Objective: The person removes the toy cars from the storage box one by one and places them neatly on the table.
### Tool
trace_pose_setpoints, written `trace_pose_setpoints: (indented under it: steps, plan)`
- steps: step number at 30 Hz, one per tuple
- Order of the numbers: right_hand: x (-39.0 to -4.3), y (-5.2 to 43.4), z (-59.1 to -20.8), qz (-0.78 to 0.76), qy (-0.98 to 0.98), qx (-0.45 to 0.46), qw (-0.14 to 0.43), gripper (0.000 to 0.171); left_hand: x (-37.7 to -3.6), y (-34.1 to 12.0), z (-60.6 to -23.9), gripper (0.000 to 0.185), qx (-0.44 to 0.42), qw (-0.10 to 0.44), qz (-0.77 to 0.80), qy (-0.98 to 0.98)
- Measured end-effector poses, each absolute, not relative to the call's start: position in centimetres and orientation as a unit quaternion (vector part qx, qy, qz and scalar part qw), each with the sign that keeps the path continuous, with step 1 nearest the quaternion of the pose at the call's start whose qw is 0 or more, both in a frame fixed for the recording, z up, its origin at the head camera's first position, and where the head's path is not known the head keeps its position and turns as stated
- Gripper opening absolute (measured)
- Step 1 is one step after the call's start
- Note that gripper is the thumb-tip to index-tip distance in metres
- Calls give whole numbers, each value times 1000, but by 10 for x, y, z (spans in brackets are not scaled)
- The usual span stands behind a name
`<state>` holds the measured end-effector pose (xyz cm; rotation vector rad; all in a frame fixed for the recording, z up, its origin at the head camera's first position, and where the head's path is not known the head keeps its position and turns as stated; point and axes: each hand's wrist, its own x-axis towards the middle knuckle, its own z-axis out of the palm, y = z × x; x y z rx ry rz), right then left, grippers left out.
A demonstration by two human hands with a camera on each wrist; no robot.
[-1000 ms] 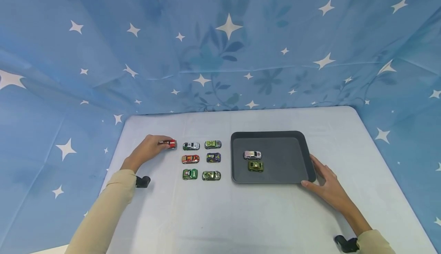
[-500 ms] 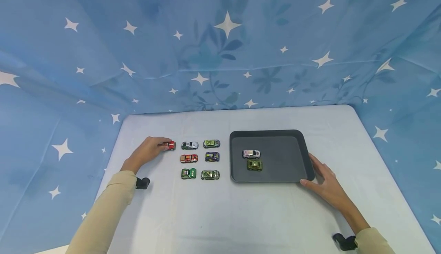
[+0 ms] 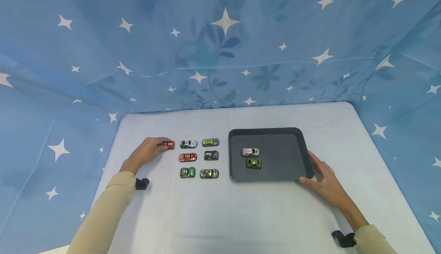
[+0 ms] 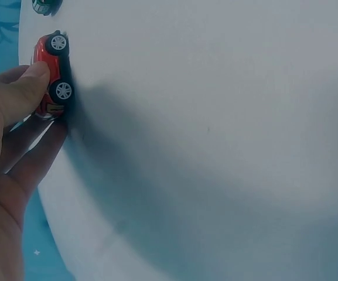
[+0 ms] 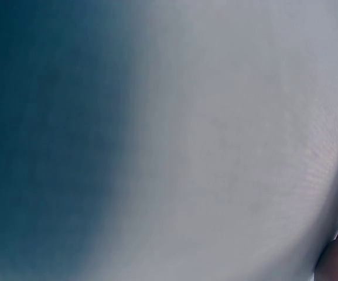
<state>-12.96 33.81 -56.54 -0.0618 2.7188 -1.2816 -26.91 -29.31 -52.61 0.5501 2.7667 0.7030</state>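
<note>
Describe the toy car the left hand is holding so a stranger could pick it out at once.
Find the dark rectangular tray on the white table; left of it sit six small toy cars in a grid. Just beyond the grid's far-left corner, the left hand pinches a small red toy car, the only one held.

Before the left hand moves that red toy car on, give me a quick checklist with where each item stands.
1. Left hand has a grip on the red car: ok; the wrist view shows the thumb on the car with fingers beneath.
2. Red car off the table: cannot tell.
3. Right hand steadies the tray: ok, fingers lie along its near right corner.
4. Free space in the tray: ok; only the white car and the olive car sit at its left side.
5. Way to the tray: not ok; six parked cars lie between.
</note>
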Motion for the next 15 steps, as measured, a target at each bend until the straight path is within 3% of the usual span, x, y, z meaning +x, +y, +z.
trace_pose_setpoints:
  steps: [6,10,15]
  plan:
    - [-130,337,-564,-428,901,-23,64,102,-270,-294,-525,45,165,131,252,945]
    - [-130,338,-565,-435,898,-31,59,102,-269,-296,-523,73,158,128,259,944]
    - [-129,338,-566,-440,895,-35,58,102,-268,-296,-523,105,134,83,256,954]
